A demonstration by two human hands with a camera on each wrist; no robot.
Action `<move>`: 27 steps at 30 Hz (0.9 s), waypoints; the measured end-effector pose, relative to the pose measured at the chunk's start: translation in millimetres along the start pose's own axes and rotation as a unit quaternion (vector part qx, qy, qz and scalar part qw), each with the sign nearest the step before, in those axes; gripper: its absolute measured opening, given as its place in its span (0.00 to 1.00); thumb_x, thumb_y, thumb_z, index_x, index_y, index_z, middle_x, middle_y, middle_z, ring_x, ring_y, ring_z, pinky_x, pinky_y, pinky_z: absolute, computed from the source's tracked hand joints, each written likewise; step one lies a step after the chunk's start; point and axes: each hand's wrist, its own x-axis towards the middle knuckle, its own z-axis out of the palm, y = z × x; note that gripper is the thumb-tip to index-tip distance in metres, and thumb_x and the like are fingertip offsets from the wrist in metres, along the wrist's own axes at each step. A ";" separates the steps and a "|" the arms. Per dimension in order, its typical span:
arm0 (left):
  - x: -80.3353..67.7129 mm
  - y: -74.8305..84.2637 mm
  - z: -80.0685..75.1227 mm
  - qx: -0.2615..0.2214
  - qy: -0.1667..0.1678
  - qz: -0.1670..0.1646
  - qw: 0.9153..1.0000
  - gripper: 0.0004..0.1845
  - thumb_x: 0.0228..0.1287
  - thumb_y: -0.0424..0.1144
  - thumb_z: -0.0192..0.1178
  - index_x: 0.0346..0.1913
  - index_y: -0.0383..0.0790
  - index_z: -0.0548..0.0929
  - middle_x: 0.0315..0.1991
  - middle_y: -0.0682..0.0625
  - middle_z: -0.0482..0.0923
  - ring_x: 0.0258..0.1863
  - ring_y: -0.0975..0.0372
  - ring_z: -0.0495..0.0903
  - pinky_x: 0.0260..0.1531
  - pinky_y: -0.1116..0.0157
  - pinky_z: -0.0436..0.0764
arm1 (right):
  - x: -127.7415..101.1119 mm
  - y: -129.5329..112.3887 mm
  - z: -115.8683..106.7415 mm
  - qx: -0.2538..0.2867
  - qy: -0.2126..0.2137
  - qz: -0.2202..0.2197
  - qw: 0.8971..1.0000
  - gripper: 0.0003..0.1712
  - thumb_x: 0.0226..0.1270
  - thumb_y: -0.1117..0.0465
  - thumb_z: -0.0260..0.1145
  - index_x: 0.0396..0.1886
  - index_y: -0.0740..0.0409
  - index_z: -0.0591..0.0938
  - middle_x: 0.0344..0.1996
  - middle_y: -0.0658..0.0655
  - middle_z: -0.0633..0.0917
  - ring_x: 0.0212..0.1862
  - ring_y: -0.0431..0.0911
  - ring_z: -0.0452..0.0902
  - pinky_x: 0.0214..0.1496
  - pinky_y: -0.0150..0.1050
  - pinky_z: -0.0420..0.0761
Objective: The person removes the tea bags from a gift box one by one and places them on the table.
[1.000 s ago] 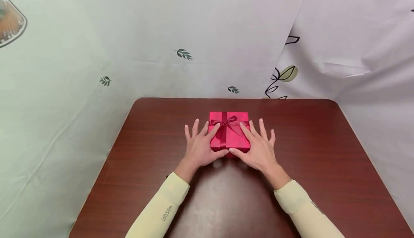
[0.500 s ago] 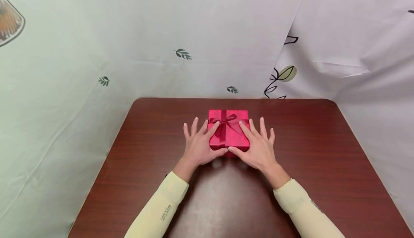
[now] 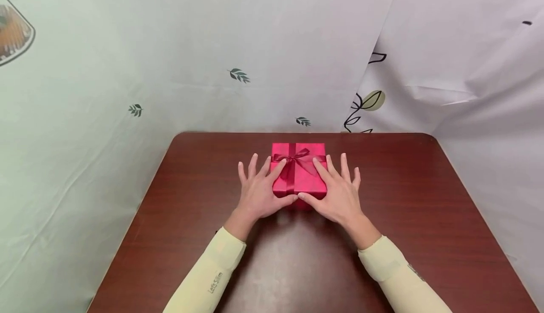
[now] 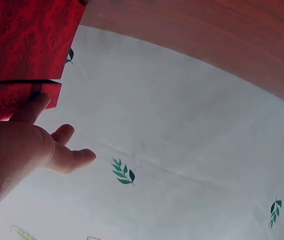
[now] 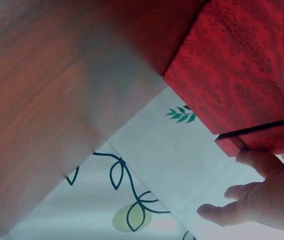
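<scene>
A red gift box stands on the table, its lid (image 3: 306, 183) crossed by a dark red ribbon with a bow (image 3: 294, 157). My left hand (image 3: 258, 194) spreads over the lid's left side. The index fingertip lies on top and the thumb is at the front edge. My right hand (image 3: 342, 197) mirrors it on the right, the two thumb tips almost meeting. Outer fingers stick out past the box. Both wrist views show the patterned box body (image 4: 24, 40) and a dark line under the lid, with a fingertip against the lid's side rim (image 5: 230, 146).
The brown table (image 3: 204, 171) has rounded far corners. Behind it hangs a pale backdrop (image 3: 263, 29) with printed leaves, and a second wrinkled sheet (image 3: 446, 58) covers the right side. Pale sleeves (image 3: 212, 275) cover both forearms.
In the head view the lid and both hands have shifted slightly toward the table's far edge. A little more of the box front shows beneath the lid. The camera has tilted a little.
</scene>
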 end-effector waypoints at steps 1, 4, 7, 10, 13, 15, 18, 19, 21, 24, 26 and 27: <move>-0.3 -0.5 -0.8 0.001 0.002 0.000 1.000 0.55 0.47 0.76 0.62 0.79 0.62 0.59 0.76 0.44 0.58 0.76 0.44 0.39 0.66 0.36 0.30 | 0.2 -1.0 -0.3 0.000 0.000 0.000 1.000 0.58 0.52 0.19 0.59 0.80 0.40 0.60 0.75 0.63 0.62 0.78 0.60 0.31 0.67 0.72 0.37; -1.3 -2.3 -3.5 0.002 0.007 0.001 1.000 0.55 0.47 0.76 0.62 0.79 0.62 0.59 0.76 0.44 0.58 0.76 0.44 0.40 0.66 0.35 0.31 | 0.9 -4.2 -1.1 -0.002 0.000 -0.002 1.000 0.58 0.52 0.19 0.58 0.80 0.40 0.59 0.75 0.62 0.61 0.78 0.60 0.31 0.67 0.72 0.37; -2.4 -4.6 -6.8 0.002 0.012 0.001 1.000 0.55 0.47 0.76 0.63 0.78 0.62 0.60 0.75 0.43 0.59 0.76 0.44 0.40 0.66 0.35 0.32 | 2.1 -7.9 -1.7 -0.001 0.002 -0.006 1.000 0.58 0.52 0.18 0.57 0.80 0.39 0.60 0.75 0.62 0.61 0.78 0.60 0.32 0.67 0.72 0.37; -3.0 -7.9 -10.2 0.002 0.018 0.002 1.000 0.55 0.46 0.76 0.63 0.78 0.61 0.60 0.75 0.43 0.59 0.76 0.44 0.41 0.66 0.35 0.32 | 4.3 -11.6 -1.8 -0.001 0.007 -0.011 1.000 0.58 0.52 0.17 0.56 0.80 0.39 0.60 0.75 0.62 0.61 0.78 0.60 0.31 0.67 0.72 0.38; -3.4 -12.9 -13.1 -0.002 0.023 0.002 1.000 0.55 0.46 0.75 0.65 0.78 0.61 0.61 0.74 0.43 0.60 0.76 0.44 0.41 0.66 0.35 0.32 | 6.9 -15.8 -1.0 0.004 0.010 -0.016 1.000 0.58 0.52 0.17 0.56 0.79 0.38 0.60 0.75 0.62 0.61 0.78 0.59 0.31 0.67 0.72 0.38; -4.4 -17.2 -15.1 -0.004 0.026 0.001 1.000 0.55 0.45 0.74 0.66 0.78 0.61 0.61 0.74 0.43 0.61 0.75 0.44 0.42 0.66 0.35 0.33 | 8.8 -18.9 0.6 0.007 0.011 -0.021 1.000 0.58 0.52 0.17 0.56 0.79 0.38 0.60 0.75 0.62 0.61 0.78 0.60 0.32 0.67 0.73 0.40; -6.0 -23.6 -18.9 -0.008 0.026 -0.003 1.000 0.55 0.44 0.73 0.67 0.78 0.61 0.61 0.74 0.44 0.61 0.75 0.44 0.42 0.66 0.35 0.33 | 11.0 -24.1 1.8 0.017 0.005 -0.026 0.999 0.57 0.52 0.19 0.58 0.79 0.38 0.60 0.76 0.62 0.60 0.78 0.60 0.32 0.66 0.73 0.40; -6.8 -25.6 -20.3 -0.009 0.026 -0.005 1.000 0.55 0.44 0.72 0.68 0.78 0.61 0.61 0.74 0.44 0.61 0.75 0.44 0.42 0.66 0.35 0.33 | 11.7 -25.7 2.1 0.018 0.002 -0.028 0.999 0.57 0.53 0.19 0.59 0.79 0.38 0.60 0.76 0.62 0.60 0.78 0.60 0.32 0.66 0.73 0.41; -8.2 -29.6 -22.6 -0.010 0.024 -0.007 1.000 0.55 0.44 0.72 0.68 0.78 0.61 0.61 0.74 0.44 0.61 0.75 0.44 0.42 0.66 0.35 0.33 | 13.1 -28.9 2.8 0.020 -0.003 -0.029 0.999 0.57 0.53 0.20 0.60 0.79 0.39 0.61 0.76 0.62 0.60 0.78 0.60 0.32 0.66 0.73 0.41; -10.8 -35.5 -25.1 -0.014 0.024 -0.010 1.000 0.55 0.44 0.72 0.68 0.78 0.61 0.61 0.74 0.44 0.62 0.75 0.44 0.43 0.66 0.34 0.35 | 15.1 -33.8 4.7 0.021 -0.009 -0.032 0.999 0.56 0.53 0.21 0.61 0.79 0.40 0.62 0.76 0.61 0.59 0.78 0.60 0.32 0.66 0.73 0.42; -12.8 -40.5 -26.4 -0.019 0.024 -0.010 0.999 0.55 0.45 0.72 0.68 0.78 0.61 0.61 0.74 0.43 0.62 0.75 0.44 0.43 0.65 0.34 0.36 | 16.4 -37.8 7.1 0.023 -0.010 -0.035 0.999 0.56 0.53 0.22 0.61 0.79 0.40 0.62 0.76 0.61 0.59 0.78 0.60 0.32 0.66 0.73 0.42; -13.9 -42.9 -27.1 -0.022 0.025 -0.011 0.999 0.55 0.45 0.71 0.68 0.78 0.61 0.62 0.74 0.43 0.62 0.75 0.43 0.43 0.65 0.34 0.36 | 16.8 -39.9 8.3 0.025 -0.011 -0.037 0.999 0.56 0.53 0.22 0.62 0.79 0.40 0.62 0.76 0.61 0.60 0.78 0.61 0.32 0.66 0.73 0.42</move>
